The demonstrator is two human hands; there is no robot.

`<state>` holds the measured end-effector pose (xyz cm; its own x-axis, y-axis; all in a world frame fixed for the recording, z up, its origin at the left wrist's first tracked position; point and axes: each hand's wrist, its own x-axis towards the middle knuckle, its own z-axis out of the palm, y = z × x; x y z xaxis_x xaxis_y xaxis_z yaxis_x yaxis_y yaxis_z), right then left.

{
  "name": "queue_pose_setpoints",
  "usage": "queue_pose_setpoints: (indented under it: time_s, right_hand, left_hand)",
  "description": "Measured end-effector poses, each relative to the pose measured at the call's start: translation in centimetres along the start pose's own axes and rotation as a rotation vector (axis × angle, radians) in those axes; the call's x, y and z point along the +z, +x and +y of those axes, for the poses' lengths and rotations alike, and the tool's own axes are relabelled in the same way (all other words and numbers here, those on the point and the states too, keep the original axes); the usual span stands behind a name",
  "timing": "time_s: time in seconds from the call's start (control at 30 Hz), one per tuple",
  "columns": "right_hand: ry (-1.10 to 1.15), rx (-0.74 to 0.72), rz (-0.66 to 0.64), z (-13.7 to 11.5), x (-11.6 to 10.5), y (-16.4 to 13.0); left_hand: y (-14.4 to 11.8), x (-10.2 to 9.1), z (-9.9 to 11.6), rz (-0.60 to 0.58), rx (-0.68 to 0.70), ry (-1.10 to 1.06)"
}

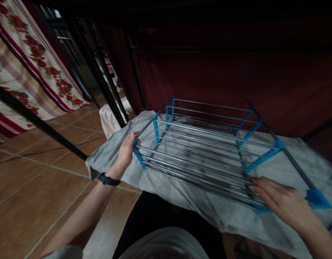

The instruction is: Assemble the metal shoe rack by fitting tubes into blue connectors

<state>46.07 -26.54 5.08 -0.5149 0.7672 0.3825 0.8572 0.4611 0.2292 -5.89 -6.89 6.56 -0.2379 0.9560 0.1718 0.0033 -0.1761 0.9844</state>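
A rack (pixel 209 132) of grey metal rods and blue plastic joints lies on a grey cloth (pixel 166 181) in front of me. My left hand (pixel 126 149) is closed on its near left corner, the thumb along the side tube by a blue joint (pixel 139 158). On the right, my right hand (pixel 281 196) has its fingers bent around the near rods, close to the right end; the fingertips are partly hidden. Another blue joint (pixel 317 198) sticks out past that hand at the near right corner.
Dark metal frame posts (pixel 106 79) rise at the left, with a slanting bar (pixel 42 120) nearer me. A dark red cloth (pixel 222 77) hangs behind the rack. Left are a floral curtain (pixel 36 54), a tiled floor (pixel 47 187) and a thin cable (pixel 60 148).
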Motion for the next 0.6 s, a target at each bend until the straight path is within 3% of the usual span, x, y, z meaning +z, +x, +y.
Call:
queue_pose_setpoints:
  time_s: [0.33, 0.6]
  right_hand:
    - [0.018, 0.066, -0.013, -0.22, 0.3, -0.3]
    - [0.047, 0.129, 0.019, -0.22, 0.1, 0.05]
  left_hand:
    - [-0.34, 0.52, 0.69, -0.062, 0.004, -0.067]
    - [-0.1, 0.28, 0.12, -0.015, 0.03, -0.011]
